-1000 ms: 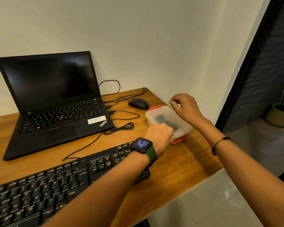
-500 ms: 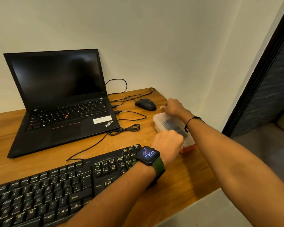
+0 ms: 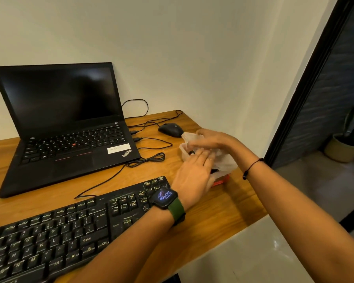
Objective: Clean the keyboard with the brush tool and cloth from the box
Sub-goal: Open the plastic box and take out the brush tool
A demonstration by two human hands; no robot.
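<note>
At the bench's (image 3: pixel 223 217) right edge, the box (image 3: pixel 223 160) lid now lifts in the right hand's (image 3: pixel 211 139) grip (left hand (image 3: pixel 192 176) flat, fingers straight); tools become reachable.

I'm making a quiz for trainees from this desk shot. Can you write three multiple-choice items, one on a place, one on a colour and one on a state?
1. Where is the mouse?
A. behind the plastic box
B. on the laptop
C. left of the keyboard

2. What colour is the watch strap?
A. red
B. green
C. white

3. What state is the laptop in?
A. closed
B. open, screen dark
C. open, screen lit

Answers:
1 A: it sits on the desk just beyond the plastic box.
2 B: the band on the left hand's wrist is green.
3 B: the lid stands up and the screen is black.
</note>
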